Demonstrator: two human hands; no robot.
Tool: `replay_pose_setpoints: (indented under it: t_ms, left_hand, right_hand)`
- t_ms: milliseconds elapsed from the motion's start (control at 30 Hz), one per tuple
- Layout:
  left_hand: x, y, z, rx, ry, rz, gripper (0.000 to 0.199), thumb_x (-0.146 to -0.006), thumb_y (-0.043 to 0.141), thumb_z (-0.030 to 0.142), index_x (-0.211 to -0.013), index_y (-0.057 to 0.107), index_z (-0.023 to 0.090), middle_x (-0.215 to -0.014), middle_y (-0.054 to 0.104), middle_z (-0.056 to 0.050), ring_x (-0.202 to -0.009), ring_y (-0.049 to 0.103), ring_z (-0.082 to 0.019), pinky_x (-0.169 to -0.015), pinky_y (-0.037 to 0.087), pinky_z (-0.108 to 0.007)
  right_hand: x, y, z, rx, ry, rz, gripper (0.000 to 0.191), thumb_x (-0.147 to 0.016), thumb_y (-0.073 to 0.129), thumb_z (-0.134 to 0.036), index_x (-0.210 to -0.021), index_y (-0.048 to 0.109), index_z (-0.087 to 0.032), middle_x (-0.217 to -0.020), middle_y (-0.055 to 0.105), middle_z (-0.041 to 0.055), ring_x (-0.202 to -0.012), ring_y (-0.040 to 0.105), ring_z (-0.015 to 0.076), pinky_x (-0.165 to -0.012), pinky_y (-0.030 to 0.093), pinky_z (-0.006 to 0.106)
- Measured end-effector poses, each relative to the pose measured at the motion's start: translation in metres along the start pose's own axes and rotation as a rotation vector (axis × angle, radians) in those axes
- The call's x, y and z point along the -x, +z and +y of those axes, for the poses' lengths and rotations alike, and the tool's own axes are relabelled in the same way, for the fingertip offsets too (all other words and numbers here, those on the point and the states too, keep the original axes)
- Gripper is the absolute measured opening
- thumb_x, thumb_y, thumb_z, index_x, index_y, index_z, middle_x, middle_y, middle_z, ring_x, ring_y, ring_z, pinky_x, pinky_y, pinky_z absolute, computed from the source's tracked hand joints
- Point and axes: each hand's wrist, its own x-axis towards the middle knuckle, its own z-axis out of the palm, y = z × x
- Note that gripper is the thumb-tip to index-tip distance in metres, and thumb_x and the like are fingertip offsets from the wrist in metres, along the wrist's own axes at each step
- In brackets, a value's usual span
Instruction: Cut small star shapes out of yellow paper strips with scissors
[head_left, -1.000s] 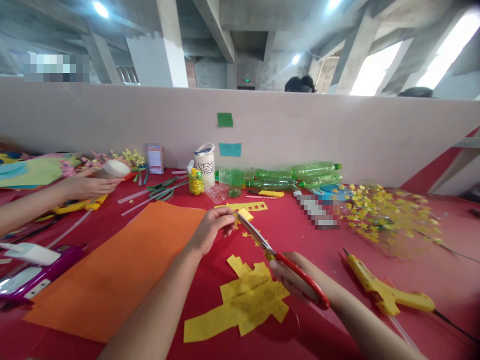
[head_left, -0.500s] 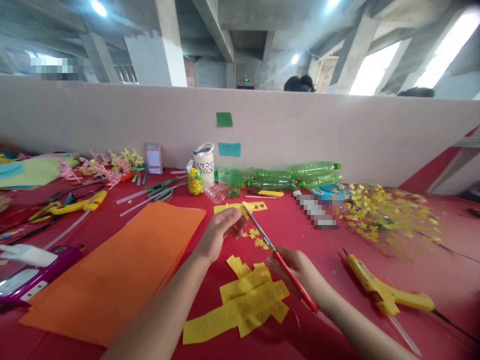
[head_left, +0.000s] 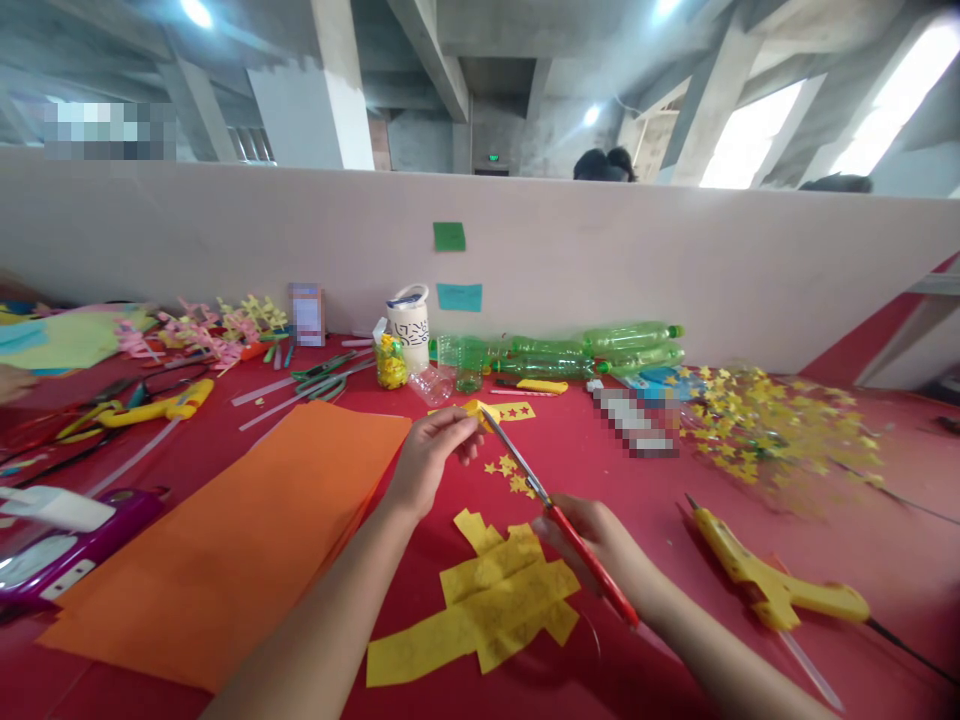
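Observation:
My left hand (head_left: pixel 441 448) pinches a small piece of yellow paper (head_left: pixel 475 408) between thumb and fingers. My right hand (head_left: pixel 589 535) is closed around the red handles of a pair of scissors (head_left: pixel 541 492). The blade tips meet the edge of the pinched paper. Under the blades lie several small yellow paper stars (head_left: pixel 510 468) on the red table. Nearer to me is a loose pile of yellow paper strips (head_left: pixel 487 605) with faint drawn outlines. Behind the left fingertips lies another yellow strip with star-shaped holes (head_left: pixel 517 411).
Orange sheets (head_left: pixel 247 530) are stacked at left, beside a purple power strip (head_left: pixel 82 555). At right lie a yellow glue gun (head_left: pixel 772 575) and a bunch of yellow stars (head_left: pixel 772 425). Green bottles (head_left: pixel 555 358), a white cup (head_left: pixel 409 335) and a yellow cutter (head_left: pixel 541 387) line the back.
My left hand has turned slightly and shifted a little left, tilting the paper at the scissor tips. The right hand and scissors are almost unmoved.

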Motion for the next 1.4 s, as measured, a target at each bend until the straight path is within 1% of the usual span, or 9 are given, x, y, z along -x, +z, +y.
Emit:
replay_pose_setpoints:
  t_ms: [200, 433, 667, 733, 867, 967, 1100, 1200, 1400]
  left_hand:
    - [0.003, -0.002, 0.008, 0.062, -0.037, -0.084, 0.022, -0.081, 0.057, 0.024, -0.061, 0.058, 0.016, -0.059, 0.054, 0.001, -0.054, 0.046, -0.009, -0.052, 0.036, -0.022]
    - [-0.002, -0.008, 0.012, 0.049, -0.012, -0.077, 0.025, -0.079, 0.053, 0.022, -0.055, 0.050, 0.017, -0.059, 0.047, 0.001, -0.058, 0.042, -0.011, -0.057, 0.034, -0.024]
    - [-0.008, -0.023, 0.021, -0.387, 0.199, 0.057, 0.028, -0.076, 0.056, 0.021, -0.050, 0.047, 0.018, -0.077, 0.048, -0.002, -0.079, 0.047, -0.016, -0.073, 0.036, -0.027]
    - [-0.006, -0.022, 0.025, -0.441, 0.168, -0.011, 0.027, -0.076, 0.056, 0.021, -0.050, 0.047, 0.018, -0.073, 0.046, 0.000, -0.073, 0.046, -0.015, -0.069, 0.035, -0.027]
    - [0.000, -0.008, 0.023, -0.424, -0.020, -0.343, 0.024, -0.075, 0.054, 0.020, -0.052, 0.049, 0.018, -0.069, 0.049, 0.000, -0.067, 0.047, -0.014, -0.065, 0.036, -0.027]
    - [0.006, 0.006, 0.014, -0.433, -0.088, -0.514, 0.024, -0.076, 0.052, 0.021, -0.052, 0.051, 0.019, -0.070, 0.050, -0.001, -0.065, 0.048, -0.014, -0.063, 0.037, -0.027]
    - [0.010, 0.017, 0.001, -0.472, -0.096, -0.599, 0.026, -0.075, 0.054, 0.024, -0.050, 0.047, 0.019, -0.068, 0.046, 0.000, -0.062, 0.045, -0.014, -0.060, 0.036, -0.027]
    - [0.010, 0.018, -0.006, -0.500, -0.111, -0.620, 0.023, -0.074, 0.053, 0.024, -0.052, 0.048, 0.018, -0.068, 0.047, -0.001, -0.066, 0.047, -0.015, -0.061, 0.037, -0.027]
    - [0.010, 0.016, -0.009, -0.514, -0.138, -0.649, 0.021, -0.073, 0.054, 0.022, -0.053, 0.049, 0.018, -0.068, 0.048, 0.000, -0.067, 0.049, -0.015, -0.063, 0.038, -0.027]
  right_hand:
    - [0.008, -0.007, -0.001, -0.206, 0.007, -0.200, 0.041, -0.088, 0.048, -0.057, -0.071, 0.045, -0.019, -0.044, 0.034, -0.0090, -0.039, 0.032, 0.0069, -0.042, 0.025, 0.019]
    - [0.010, -0.016, -0.001, -0.208, -0.034, -0.292, 0.045, -0.087, 0.046, -0.061, -0.072, 0.047, -0.018, -0.040, 0.035, -0.0095, -0.037, 0.032, 0.0069, -0.042, 0.025, 0.020]
    - [0.012, -0.018, -0.007, -0.201, -0.087, -0.287, 0.045, -0.083, 0.051, -0.060, -0.065, 0.046, -0.019, -0.040, 0.038, -0.0078, -0.039, 0.032, 0.0071, -0.042, 0.023, 0.021]
    - [0.009, -0.016, -0.007, -0.224, -0.048, -0.210, 0.042, -0.082, 0.055, -0.056, -0.064, 0.044, -0.020, -0.039, 0.039, -0.0079, -0.037, 0.034, 0.0073, -0.041, 0.023, 0.021]
    - [0.000, -0.009, -0.004, -0.302, 0.009, 0.033, 0.034, -0.084, 0.055, -0.042, -0.062, 0.041, -0.021, -0.037, 0.041, -0.0083, -0.035, 0.038, 0.0083, -0.042, 0.033, 0.021]
    - [-0.007, -0.003, -0.002, -0.360, -0.010, 0.080, 0.019, -0.081, 0.056, -0.033, -0.071, 0.046, -0.020, -0.041, 0.045, -0.0091, -0.036, 0.043, 0.0093, -0.042, 0.037, 0.020]
    - [-0.012, 0.006, -0.001, -0.411, 0.003, 0.097, 0.020, -0.078, 0.060, -0.036, -0.085, 0.052, -0.019, -0.043, 0.046, -0.0101, -0.034, 0.043, 0.0094, -0.038, 0.036, 0.019]
    - [-0.013, 0.010, -0.002, -0.384, 0.016, 0.062, 0.019, -0.076, 0.062, -0.034, -0.083, 0.053, -0.019, -0.050, 0.052, -0.0076, -0.037, 0.045, 0.0082, -0.037, 0.035, 0.018]
    - [-0.013, 0.010, -0.006, -0.329, -0.009, 0.042, 0.017, -0.074, 0.064, -0.030, -0.077, 0.051, -0.019, -0.049, 0.050, -0.0084, -0.036, 0.044, 0.0071, -0.035, 0.034, 0.017]
